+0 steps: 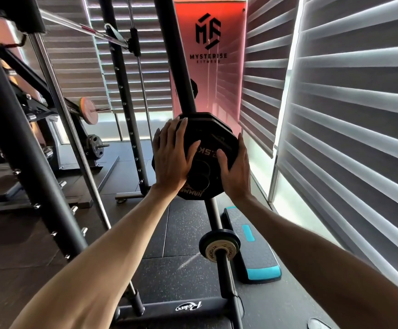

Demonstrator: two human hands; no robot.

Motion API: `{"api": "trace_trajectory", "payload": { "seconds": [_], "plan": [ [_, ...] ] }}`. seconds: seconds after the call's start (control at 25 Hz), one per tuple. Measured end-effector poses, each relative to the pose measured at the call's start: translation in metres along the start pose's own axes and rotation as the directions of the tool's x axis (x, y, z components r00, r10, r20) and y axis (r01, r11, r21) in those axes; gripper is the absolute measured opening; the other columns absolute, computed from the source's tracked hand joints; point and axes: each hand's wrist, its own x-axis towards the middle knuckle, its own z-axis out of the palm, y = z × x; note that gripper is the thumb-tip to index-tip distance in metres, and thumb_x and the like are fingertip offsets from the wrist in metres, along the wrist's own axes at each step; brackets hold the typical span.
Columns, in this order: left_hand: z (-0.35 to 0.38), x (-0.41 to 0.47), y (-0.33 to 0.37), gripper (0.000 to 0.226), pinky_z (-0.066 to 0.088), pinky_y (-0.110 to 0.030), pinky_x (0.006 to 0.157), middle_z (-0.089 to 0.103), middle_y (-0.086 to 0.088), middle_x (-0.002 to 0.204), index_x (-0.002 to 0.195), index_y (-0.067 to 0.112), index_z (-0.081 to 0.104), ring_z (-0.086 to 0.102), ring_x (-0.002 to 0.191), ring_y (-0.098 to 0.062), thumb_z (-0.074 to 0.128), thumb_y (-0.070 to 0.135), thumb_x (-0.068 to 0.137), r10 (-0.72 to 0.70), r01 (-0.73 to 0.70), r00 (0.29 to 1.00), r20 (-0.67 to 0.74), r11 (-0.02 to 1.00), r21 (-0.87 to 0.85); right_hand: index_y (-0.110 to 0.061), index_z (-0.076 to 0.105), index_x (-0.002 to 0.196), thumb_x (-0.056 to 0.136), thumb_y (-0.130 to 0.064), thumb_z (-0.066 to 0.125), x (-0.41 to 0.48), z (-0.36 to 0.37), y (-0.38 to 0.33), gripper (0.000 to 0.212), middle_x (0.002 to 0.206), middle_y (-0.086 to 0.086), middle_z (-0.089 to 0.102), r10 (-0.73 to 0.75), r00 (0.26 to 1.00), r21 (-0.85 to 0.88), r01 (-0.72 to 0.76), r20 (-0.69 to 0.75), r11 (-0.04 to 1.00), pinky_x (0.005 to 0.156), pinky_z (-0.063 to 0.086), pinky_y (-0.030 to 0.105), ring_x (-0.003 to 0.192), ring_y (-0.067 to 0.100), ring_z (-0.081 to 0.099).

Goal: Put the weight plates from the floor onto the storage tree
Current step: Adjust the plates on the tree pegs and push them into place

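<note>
Blinds [359, 115] behind — left hand [172, 157] flat on weight plate [208, 138], right hand [235, 169] gripping rim.

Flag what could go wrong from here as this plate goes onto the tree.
1. The right hand seems to wrap the rim of the black plate; its fingers could get pinched against the plates behind.
2. The left hand only presses flat on the face, so if the black plate comes off its peg it may drop onto the small plates on the lower peg or the step platform.

On the storage tree [175, 55], a weight plate [207, 138] — smaller plate [208, 250] below, step platform [257, 255] right.
</note>
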Motion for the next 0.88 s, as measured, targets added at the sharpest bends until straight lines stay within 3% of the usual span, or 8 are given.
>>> {"api": "trace_trajectory", "payload": {
  "seconds": [0.28, 0.6, 0.88],
  "plan": [
    [0.017, 0.003, -0.005, 0.047, 0.037, -0.040, 0.110, 0.050, -0.008, 0.147, 0.143, 0.014, 0.051, 0.047, 0.135, -0.025, 0.047, 0.039, 0.103, 0.092, -0.091, 0.988, -0.120, 0.996, 0.016, -0.021, 0.036, 0.149, 0.091, -0.063, 0.047, 0.010, 0.016, 0.013, 0.073, 0.135, 0.000, 0.060, -0.043, 0.979, -0.042, 0.036, -0.197, 0.998, 0.098, 0.051, 0.043, 0.123, 0.017, 0.058],
    [0.050, 0.014, -0.019, 0.044, 0.041, -0.038, 0.106, 0.055, -0.008, 0.142, 0.139, 0.013, 0.056, 0.051, 0.130, -0.024, 0.051, 0.036, 0.102, 0.072, -0.070, 0.983, -0.169, 0.997, 0.017, -0.022, 0.038, 0.146, 0.090, -0.060, 0.048, 0.036, 0.029, 0.028, 0.069, 0.135, -0.002, 0.059, -0.064, 0.982, -0.059, 0.054, -0.175, 0.997, 0.098, 0.051, 0.043, 0.122, 0.015, 0.057],
    [0.055, 0.020, -0.021, 0.043, 0.040, -0.038, 0.107, 0.054, -0.010, 0.141, 0.138, 0.011, 0.056, 0.051, 0.130, -0.026, 0.048, 0.034, 0.103, 0.047, -0.044, 0.991, -0.125, 0.999, 0.025, -0.024, 0.037, 0.145, 0.090, -0.059, 0.049, 0.046, 0.026, 0.025, 0.066, 0.137, -0.003, 0.054, -0.064, 0.992, -0.096, 0.054, -0.105, 0.994, 0.096, 0.050, 0.039, 0.123, 0.015, 0.054]
  ]
}}
